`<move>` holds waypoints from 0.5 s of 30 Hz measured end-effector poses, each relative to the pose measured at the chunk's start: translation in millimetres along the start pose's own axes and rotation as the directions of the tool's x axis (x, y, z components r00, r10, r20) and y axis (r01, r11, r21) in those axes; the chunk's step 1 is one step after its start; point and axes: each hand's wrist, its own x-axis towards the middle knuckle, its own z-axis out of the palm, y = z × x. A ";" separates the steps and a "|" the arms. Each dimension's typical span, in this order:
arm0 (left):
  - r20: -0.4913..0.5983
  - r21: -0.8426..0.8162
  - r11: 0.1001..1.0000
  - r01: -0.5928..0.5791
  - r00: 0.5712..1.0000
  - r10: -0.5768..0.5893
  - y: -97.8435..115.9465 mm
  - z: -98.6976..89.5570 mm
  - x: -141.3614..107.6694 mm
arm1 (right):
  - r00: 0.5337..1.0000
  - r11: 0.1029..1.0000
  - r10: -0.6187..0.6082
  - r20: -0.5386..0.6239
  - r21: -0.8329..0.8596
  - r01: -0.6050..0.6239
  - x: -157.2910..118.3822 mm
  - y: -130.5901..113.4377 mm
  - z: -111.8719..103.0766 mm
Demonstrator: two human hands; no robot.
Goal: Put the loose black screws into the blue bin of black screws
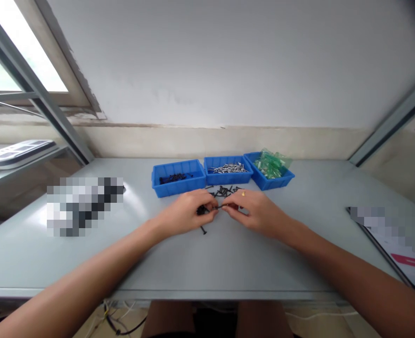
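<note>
My left hand [188, 211] is closed around several black screws, whose dark shafts show between thumb and fingers. Opposite it, my right hand [258, 211] pinches the end of a thin black screw [219, 207] that bridges the small gap between both hands. Just beyond the fingertips, more black screws [224, 190] lie loose in a pile on the grey table [221, 263]. One loose screw [203, 230] pokes out below my left hand, its head toward me. Parts of the screws are hidden by my fingers.
Behind my hands stand three blue bins: the left bin [181, 188] has black screws, the middle bin [229, 179] silvery nails or pins, the right bin [279, 182] green plastic packets [271, 165]. A blurred-out object [80, 206] lies left, a tablet-like screen [409, 260] right.
</note>
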 end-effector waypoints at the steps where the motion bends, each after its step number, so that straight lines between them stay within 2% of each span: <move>1: 0.020 -0.003 1.000 -0.002 1.000 0.002 1.1 0.3 0.1 | 1.000 1.000 -0.027 -0.008 0.008 0.027 0.0 -2.0 0.5; 4: 0.042 -0.021 1.000 -0.012 0.999 0.013 3.8 0.5 0.0 | 0.997 0.997 -0.069 -0.044 0.031 0.070 -0.3 -6.9 2.1; 8: -0.002 -0.043 0.999 -0.026 1.000 0.026 2.7 -0.8 -0.7 | 0.997 0.999 -0.019 -0.078 0.043 0.023 -0.6 -4.5 1.5; 11: -0.076 -0.022 0.999 -0.024 0.997 0.022 0.2 -1.3 -1.7 | 0.999 0.999 0.042 -0.031 0.032 -0.041 -0.2 1.5 1.7; 15: -0.140 0.018 0.997 -0.070 0.988 0.072 0.2 0.1 -3.8 | 0.992 0.998 0.062 0.113 0.006 -0.063 0.5 3.6 6.4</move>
